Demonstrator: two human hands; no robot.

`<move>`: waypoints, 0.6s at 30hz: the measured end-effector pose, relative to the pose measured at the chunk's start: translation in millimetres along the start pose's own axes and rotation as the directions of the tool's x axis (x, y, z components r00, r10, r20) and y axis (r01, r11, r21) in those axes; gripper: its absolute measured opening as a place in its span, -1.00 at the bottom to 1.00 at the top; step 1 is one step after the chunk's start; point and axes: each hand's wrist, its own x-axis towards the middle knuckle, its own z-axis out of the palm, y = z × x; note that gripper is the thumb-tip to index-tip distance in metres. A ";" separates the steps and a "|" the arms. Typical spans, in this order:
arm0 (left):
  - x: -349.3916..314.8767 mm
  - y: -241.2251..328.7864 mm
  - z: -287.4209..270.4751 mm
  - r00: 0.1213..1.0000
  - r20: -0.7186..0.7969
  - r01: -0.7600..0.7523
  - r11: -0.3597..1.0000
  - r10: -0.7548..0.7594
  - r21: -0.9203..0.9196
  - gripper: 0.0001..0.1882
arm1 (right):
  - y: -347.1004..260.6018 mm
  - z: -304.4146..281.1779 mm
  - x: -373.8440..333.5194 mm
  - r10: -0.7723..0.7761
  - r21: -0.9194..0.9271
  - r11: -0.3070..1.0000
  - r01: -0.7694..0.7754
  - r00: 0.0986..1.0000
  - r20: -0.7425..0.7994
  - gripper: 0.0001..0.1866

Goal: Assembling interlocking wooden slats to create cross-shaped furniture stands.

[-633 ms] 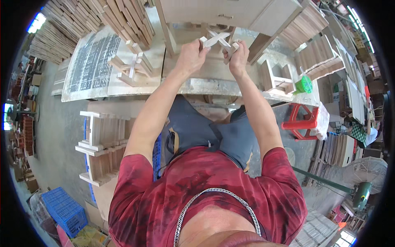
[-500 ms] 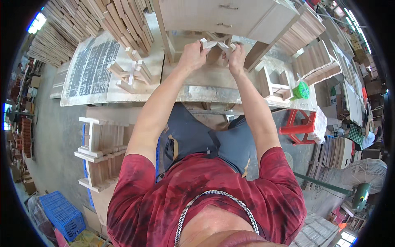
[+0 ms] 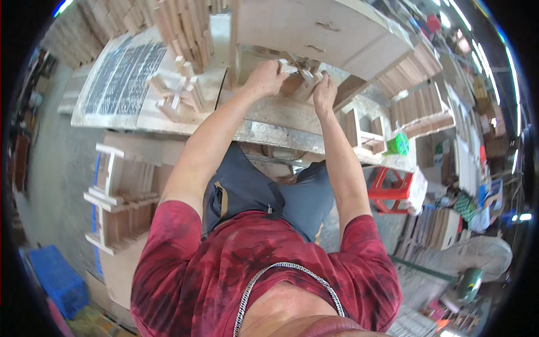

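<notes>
My left hand (image 3: 266, 79) is closed around one end of a short pale wooden piece (image 3: 288, 69), above the workbench. Opposite it, my right hand (image 3: 324, 95) grips another light wooden piece (image 3: 306, 88), its fingers wrapped round the upper part. The inner ends of the two pieces come close together between my hands. Whether they touch or are joined, I cannot tell. Just beyond is the open lower part of a pale wooden cabinet (image 3: 320, 31) with two small drawer pulls.
On the workbench (image 3: 275, 135) stand a small wooden frame (image 3: 178, 100) at left, another frame (image 3: 365, 137) and a green roll (image 3: 398, 144) at right. Wooden strips (image 3: 182, 31) are stacked at the back. A red stool (image 3: 390, 191) and a fan (image 3: 477, 258) stand at right, stacked frames (image 3: 120, 194) at left.
The whole view has tilted and shifted. My right hand is lower relative to my left. The wooden pieces, which met in a shallow V, now lie at a different angle.
</notes>
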 end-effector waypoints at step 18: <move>-184.0 -14.6 -140.1 0.881 0.243 0.404 0.379 -0.405 -0.832 -0.60 | -114.7 -72.6 -100.4 -0.817 0.180 0.361 0.915 0.217 0.534 -0.65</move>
